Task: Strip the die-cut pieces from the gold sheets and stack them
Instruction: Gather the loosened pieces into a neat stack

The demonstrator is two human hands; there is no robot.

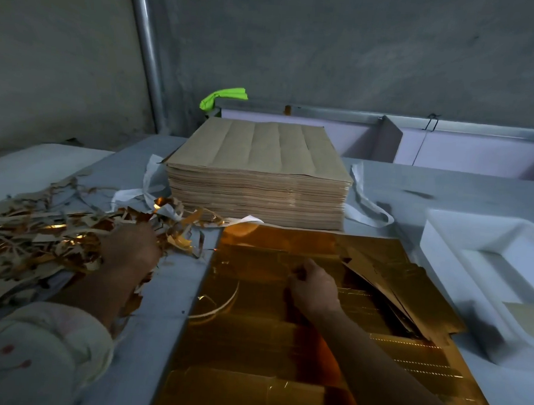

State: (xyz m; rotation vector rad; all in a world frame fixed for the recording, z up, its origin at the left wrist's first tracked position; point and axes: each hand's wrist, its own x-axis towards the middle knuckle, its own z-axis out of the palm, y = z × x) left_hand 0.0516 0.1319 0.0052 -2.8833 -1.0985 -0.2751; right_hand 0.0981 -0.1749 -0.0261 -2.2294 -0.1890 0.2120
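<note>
Right hand (312,286) pinched on gold sheet (252,341); left hand (130,246) sunk in scrap pile (25,239), grip unseen. Tear risked if uncut nicks yanked.

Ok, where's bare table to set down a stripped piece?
Bare grey table runs between the scrap pile and the gold sheets, and behind the white tray, right of the brown stack. The left side is crowded with scraps, where the left hand reaches in.

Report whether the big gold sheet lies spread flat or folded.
Spread flat: the gold sheet lies open across the table, left edge straight, no fold visible; the right hand pinches at its surface.
</note>
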